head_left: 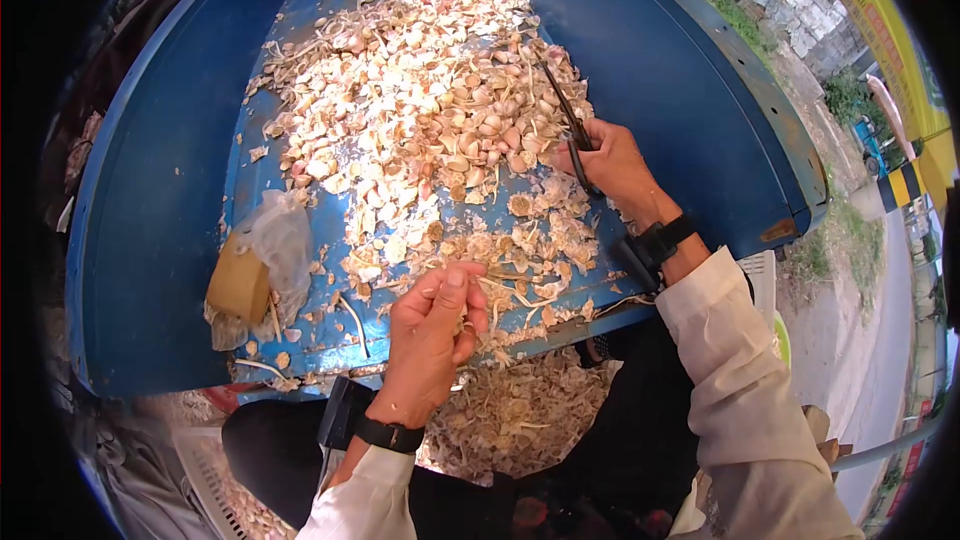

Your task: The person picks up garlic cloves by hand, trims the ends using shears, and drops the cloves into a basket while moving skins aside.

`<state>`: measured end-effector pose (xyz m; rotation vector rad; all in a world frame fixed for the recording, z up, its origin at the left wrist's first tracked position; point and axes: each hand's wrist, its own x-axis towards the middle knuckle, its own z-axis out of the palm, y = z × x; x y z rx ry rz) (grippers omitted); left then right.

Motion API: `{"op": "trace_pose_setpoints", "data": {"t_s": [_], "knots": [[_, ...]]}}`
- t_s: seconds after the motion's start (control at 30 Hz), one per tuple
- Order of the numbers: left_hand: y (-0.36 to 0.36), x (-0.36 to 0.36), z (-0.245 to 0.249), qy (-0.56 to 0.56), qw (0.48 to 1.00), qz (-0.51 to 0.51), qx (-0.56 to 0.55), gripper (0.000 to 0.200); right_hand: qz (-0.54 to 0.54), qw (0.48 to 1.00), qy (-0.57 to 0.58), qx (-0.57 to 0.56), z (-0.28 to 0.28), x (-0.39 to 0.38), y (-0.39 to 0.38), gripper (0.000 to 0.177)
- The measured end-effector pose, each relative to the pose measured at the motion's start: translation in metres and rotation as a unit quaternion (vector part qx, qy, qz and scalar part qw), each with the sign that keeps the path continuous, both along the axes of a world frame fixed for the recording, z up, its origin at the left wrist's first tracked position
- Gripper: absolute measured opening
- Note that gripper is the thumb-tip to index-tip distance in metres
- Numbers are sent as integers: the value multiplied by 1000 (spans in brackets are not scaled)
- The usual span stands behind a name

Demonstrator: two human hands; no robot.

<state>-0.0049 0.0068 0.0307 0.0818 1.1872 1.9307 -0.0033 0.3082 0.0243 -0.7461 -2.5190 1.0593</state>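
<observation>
My right hand is closed around dark scissors, their long tip pointing away over the garlic. Loose garlic cloves with papery skins and cut root ends lie in a broad heap across the blue metal bed. Close to the bed's near edge, my left hand has its thumb and fingers pinched together; what they hold is hidden. Bits of skin and dry stalks lie just right of those fingers.
A yellowish block and a crumpled clear plastic bag sit at the bed's left. Blue side walls rise on both sides. Below the near edge is a pile of garlic skins; a crate of cloves stands lower left.
</observation>
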Motion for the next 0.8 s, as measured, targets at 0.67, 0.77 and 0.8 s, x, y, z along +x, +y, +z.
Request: {"op": "trace_pose_setpoints", "data": {"t_s": [0.67,0.77,0.8], "knots": [[-18,6,2,186,977,92,-49,32,286,937,-26,201,66,82,-114,51],[-21,5,-4,195,975,89,-62,34,297,925,-31,235,67,83,-114,49],[-22,5,-6,204,972,89,-76,33,297,925,-32,233,67,83,-114,49]]}}
